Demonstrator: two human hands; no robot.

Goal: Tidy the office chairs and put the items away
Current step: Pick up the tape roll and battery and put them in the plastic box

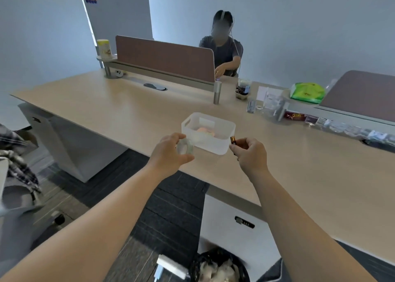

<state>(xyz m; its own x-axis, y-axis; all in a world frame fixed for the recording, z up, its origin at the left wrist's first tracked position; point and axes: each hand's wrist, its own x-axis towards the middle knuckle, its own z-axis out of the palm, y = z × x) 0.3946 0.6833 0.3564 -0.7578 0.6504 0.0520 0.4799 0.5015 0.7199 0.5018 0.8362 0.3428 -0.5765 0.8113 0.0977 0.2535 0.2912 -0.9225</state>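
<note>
A translucent white storage bin (222, 130) stands on the wooden desk (106, 108) near its front edge, with a pinkish item inside. My left hand (171, 153) holds a clear roll of tape (185, 147) just left of the bin's near corner. At the bin's right side, my right hand (251, 153) pinches a small brown bottle (233, 140). An office chair draped with a checked cloth (16, 164) shows at the far left edge.
A brown desk divider (166, 57) runs across the desk, with a person seated behind it. Clutter lies along the desk's right: a cup (243, 88), clear bags, a green packet (307, 92). A black waste bin (220, 266) and a white drawer unit (235, 224) sit below.
</note>
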